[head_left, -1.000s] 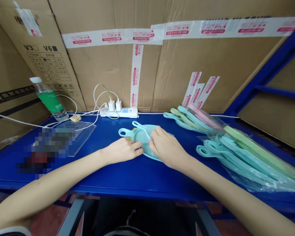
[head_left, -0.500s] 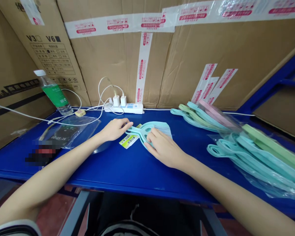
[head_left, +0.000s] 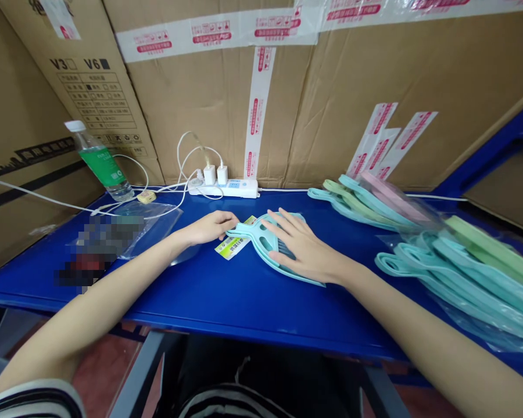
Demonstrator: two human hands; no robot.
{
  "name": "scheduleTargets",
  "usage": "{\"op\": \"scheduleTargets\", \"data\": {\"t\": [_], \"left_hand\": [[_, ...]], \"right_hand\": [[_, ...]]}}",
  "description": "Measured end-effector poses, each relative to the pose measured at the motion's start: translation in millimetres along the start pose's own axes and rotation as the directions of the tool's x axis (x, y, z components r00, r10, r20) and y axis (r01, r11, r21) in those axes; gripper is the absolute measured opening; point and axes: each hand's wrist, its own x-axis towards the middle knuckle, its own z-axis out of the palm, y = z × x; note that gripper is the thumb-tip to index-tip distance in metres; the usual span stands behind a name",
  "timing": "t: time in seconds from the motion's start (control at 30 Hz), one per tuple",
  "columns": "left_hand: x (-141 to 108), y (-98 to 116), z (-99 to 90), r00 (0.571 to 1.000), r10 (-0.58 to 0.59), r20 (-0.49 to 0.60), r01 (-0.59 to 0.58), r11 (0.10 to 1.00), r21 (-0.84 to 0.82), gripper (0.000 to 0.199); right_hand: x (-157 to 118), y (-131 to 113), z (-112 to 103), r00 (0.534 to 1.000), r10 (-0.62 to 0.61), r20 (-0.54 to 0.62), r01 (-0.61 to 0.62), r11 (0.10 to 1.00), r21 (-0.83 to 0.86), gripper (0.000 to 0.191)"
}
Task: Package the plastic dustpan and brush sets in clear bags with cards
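Note:
A light teal plastic piece (head_left: 260, 233) with a looped handle and a slotted, fan-shaped body lies flat on the blue table (head_left: 226, 302). My left hand (head_left: 211, 226) pinches the end of its handle between thumb and fingers. Spread over the slotted body, my right hand (head_left: 303, 247) rests with its fingers apart and covers part of it. A green and white label (head_left: 232, 247) lies beside and partly under the handle.
Teal, green and pink pieces (head_left: 366, 203) lie at the back right, with more bagged teal pieces (head_left: 457, 284) nearer. A power strip (head_left: 237, 188) with white cables, a bottle (head_left: 102, 165) and a clear bag (head_left: 157, 229) are at the back and left.
My right hand has opened from bent fingers to a flat spread and moved slightly right. More of the fan-shaped body shows, its lower edge now reaching further right. My left hand still pinches the handle.

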Motion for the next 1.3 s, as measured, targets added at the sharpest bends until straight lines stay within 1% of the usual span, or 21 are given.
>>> {"op": "scheduleTargets", "data": {"t": [0.07, 0.1, 0.23, 0.37, 0.53, 0.67, 0.77, 0.87, 0.93, 1.0, 1.03, 1.07, 1.1, 1.13, 1.17, 1.2, 1.23, 1.27, 1.3], "left_hand": [[0, 0, 3.6, 1.0, -0.018, 0.016, 0.019, 0.996, -0.084, 0.018], [1, 0, 5.5, 0.999, -0.029, 0.022, 0.032, 0.991, -0.129, 0.019], [1, -1, 11.0, 0.998, -0.057, 0.023, 0.061, 0.97, -0.236, 0.022], [0, -1, 10.8, 0.998, -0.064, 0.024, 0.068, 0.943, -0.325, 0.022], [-1, 1, 8.4, 0.997, -0.076, 0.026, 0.08, 0.927, -0.366, 0.021], [-1, 2, 8.6, 0.996, -0.091, 0.019, 0.092, 0.919, -0.384, 0.021], [-1, 2, 9.7, 0.993, -0.115, 0.007, 0.109, 0.919, -0.378, 0.018], [0, 1, 10.2, 0.994, -0.111, -0.005, 0.102, 0.932, -0.348, 0.017], [1, 2, 9.7, 0.994, -0.105, -0.006, 0.099, 0.953, -0.287, 0.018], [1, 5, 8.6, 0.995, -0.103, 0.011, 0.103, 0.982, -0.16, 0.019], [0, 7, 7.8, 0.996, -0.088, 0.013, 0.089, 0.995, -0.054, 0.019], [-2, 10, 6.9, 0.998, -0.056, -0.01, 0.057, 0.995, 0.086, 0.019], [-5, 13, 5.8, 0.998, -0.001, -0.061, 0.017, 0.966, 0.257, 0.02], [-8, 17, 4.6, 0.989, 0.075, -0.127, -0.011, 0.898, 0.439, 0.021], [-13, 21, 3.3, 0.97, 0.163, -0.181, -0.022, 0.798, 0.603, 0.021], [-18, 26, 2.2, 0.95, 0.24, -0.197, -0.024, 0.689, 0.724, 0.021], [-24, 31, 1.5, 0.943, 0.287, -0.168, -0.039, 0.598, 0.801, 0.019], [-30, 36, 1.5, 0.952, 0.295, -0.084, -0.092, 0.537, 0.838, 0.017], [-36, 40, 2.6, 0.961, 0.274, 0.026, -0.165, 0.499, 0.851, 0.016]], "right_hand": [[1, 4, 5, 0.996, 0.031, 0.084, -0.034, 0.999, 0.032, 0.071], [1, 5, 7, 0.994, 0.035, 0.106, -0.04, 0.998, 0.048, 0.072], [1, 6, 11, 0.994, 0.023, 0.111, -0.031, 0.997, 0.07, 0.074], [1, 2, 10, 0.989, 0.04, 0.139, -0.047, 0.998, 0.045, 0.078], [1, 0, 10, 0.992, 0.027, 0.123, -0.031, 0.999, 0.033, 0.078], [1, 1, 10, 0.991, 0.027, 0.132, -0.032, 0.999, 0.036, 0.08], [2, 1, 10, 0.988, 0.03, 0.153, -0.037, 0.998, 0.046, 0.082], [2, 1, 10, 0.981, 0.044, 0.188, -0.056, 0.996, 0.064, 0.085], [2, 0, 10, 0.981, 0.052, 0.185, -0.07, 0.994, 0.089, 0.088], [2, -1, 9, 0.982, 0.059, 0.178, -0.081, 0.989, 0.12, 0.089], [2, -1, 9, 0.982, 0.065, 0.18, -0.09, 0.987, 0.136, 0.089], [2, -1, 8, 0.98, 0.072, 0.186, -0.1, 0.984, 0.148, 0.09], [2, -2, 6, 0.978, 0.08, 0.194, -0.111, 0.981, 0.158, 0.09], [1, -2, 5, 0.975, 0.089, 0.203, -0.123, 0.979, 0.162, 0.09], [1, -2, 4, 0.973, 0.101, 0.21, -0.136, 0.978, 0.16, 0.089], [1, -3, 3, 0.97, 0.114, 0.216, -0.149, 0.977, 0.153, 0.089], [1, -3, 1, 0.967, 0.127, 0.221, -0.161, 0.977, 0.142, 0.088], [0, -3, 0, 0.965, 0.137, 0.223, -0.169, 0.977, 0.131, 0.087], [0, -3, 0, 0.964, 0.143, 0.222, -0.173, 0.977, 0.123, 0.086]]}}
